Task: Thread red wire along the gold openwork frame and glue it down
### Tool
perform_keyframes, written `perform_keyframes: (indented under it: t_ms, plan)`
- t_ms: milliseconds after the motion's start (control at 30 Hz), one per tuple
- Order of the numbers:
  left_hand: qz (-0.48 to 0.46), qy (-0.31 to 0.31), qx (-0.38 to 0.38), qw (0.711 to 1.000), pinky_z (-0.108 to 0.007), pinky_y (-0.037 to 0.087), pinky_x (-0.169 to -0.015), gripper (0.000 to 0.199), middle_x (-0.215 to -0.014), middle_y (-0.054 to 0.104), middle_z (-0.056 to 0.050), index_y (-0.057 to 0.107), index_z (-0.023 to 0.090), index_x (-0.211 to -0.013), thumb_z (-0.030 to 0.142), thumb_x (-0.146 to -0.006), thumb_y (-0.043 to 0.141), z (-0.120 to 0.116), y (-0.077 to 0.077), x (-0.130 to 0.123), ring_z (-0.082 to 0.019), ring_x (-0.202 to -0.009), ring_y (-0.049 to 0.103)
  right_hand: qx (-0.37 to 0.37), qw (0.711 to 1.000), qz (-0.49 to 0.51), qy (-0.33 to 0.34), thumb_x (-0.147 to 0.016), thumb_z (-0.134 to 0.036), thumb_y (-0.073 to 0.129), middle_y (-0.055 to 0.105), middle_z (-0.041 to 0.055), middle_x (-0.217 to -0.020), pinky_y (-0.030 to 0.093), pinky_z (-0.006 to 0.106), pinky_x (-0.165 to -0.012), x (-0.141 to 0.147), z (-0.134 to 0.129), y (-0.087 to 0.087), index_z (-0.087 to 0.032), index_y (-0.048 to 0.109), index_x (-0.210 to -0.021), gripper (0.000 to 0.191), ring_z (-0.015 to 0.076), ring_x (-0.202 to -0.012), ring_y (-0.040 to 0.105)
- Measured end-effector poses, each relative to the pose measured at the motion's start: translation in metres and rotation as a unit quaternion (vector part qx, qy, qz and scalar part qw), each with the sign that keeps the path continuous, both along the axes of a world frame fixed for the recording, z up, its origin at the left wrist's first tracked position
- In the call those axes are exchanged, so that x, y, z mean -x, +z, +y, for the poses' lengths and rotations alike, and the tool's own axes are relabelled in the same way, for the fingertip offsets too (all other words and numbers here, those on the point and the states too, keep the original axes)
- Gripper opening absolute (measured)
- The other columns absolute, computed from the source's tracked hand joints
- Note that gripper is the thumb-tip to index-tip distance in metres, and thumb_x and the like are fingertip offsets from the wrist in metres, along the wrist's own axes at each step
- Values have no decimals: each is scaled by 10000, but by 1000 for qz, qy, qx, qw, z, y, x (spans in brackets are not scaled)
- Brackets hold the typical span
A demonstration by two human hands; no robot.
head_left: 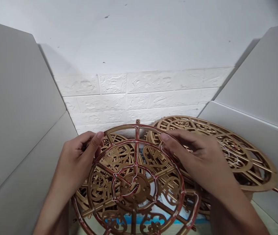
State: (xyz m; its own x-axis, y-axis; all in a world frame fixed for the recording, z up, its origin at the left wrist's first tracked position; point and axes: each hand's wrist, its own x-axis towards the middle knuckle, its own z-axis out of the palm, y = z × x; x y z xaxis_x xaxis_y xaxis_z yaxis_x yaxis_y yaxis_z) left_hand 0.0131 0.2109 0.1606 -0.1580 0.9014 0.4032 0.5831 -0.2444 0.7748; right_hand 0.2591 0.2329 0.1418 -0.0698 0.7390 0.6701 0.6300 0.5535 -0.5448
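Note:
Between both hands a round gold openwork frame (136, 155) is held tilted up, its lower edge running out of view. Red and white wires run along its rings and spokes to a hub with a central hole. My left hand (82, 153) pinches the outer rim at the upper left, thumb on the near face. At the upper right, my right hand (192, 153) grips the same rim, thumb in front, its other fingers partly hidden behind. Through the openings, more gold scrollwork pieces (119, 153) show in piles behind the frame.
A larger oval gold openwork panel (263, 164) lies on the stack at the right, also with wires. Pale grey panels (13, 98) (256, 75) stand on both sides, and a white brick-patterned wall (153, 83) is at the back. Something blue and white lies underneath.

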Motion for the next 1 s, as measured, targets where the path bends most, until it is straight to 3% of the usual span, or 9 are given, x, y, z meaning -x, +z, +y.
perform_keyframes:
  t_ms: [167,233,533,667,833,1000]
  plan:
    - [-4,-2,0,1000,-197,348,-421,434,-489,521,36,570,196,-551,505,-855,538,0,0,-4,-96,-456,439,-82,995,-26,-55,-902,-364,636,795,71,-973,583,397,-815,2,1,-4,-217,738,-984,197,246,-889,750]
    - [-1,-6,6,1000,-198,339,-425,436,-490,515,40,568,197,-560,507,-865,537,-1,0,-5,-95,-457,431,-94,993,-40,-53,-914,-346,623,785,94,-1019,580,428,-850,3,-1,-3,-205,719,-1026,205,265,-943,741]
    - [8,-22,12,1000,-213,289,-427,463,-473,460,49,530,203,-554,526,-886,544,-8,-4,-9,-96,-452,382,-91,990,-104,-41,-947,-391,566,773,125,-1013,590,400,-798,6,-12,-2,-157,667,-1165,336,251,-883,742]
    - [23,-45,26,998,-218,273,-443,467,-497,441,57,524,201,-587,541,-907,527,-10,-7,-13,-94,-477,363,-34,995,-95,-11,-912,-481,605,775,93,-1002,589,357,-703,11,-13,-5,-185,654,-1227,435,220,-788,737]
    - [24,-60,30,997,-223,269,-442,464,-494,426,55,505,199,-562,516,-900,524,-10,-3,-17,-95,-480,355,48,998,-51,-1,-826,-475,706,693,5,-672,514,302,-543,13,-10,-5,-197,729,-1104,394,156,-528,606]
    - [17,-62,47,997,-224,286,-434,457,-473,464,51,548,203,-558,535,-873,559,-7,-4,-16,-97,-459,382,140,990,11,10,-756,-494,756,631,-14,-575,447,273,-482,10,-8,-4,-199,776,-964,362,149,-504,572]
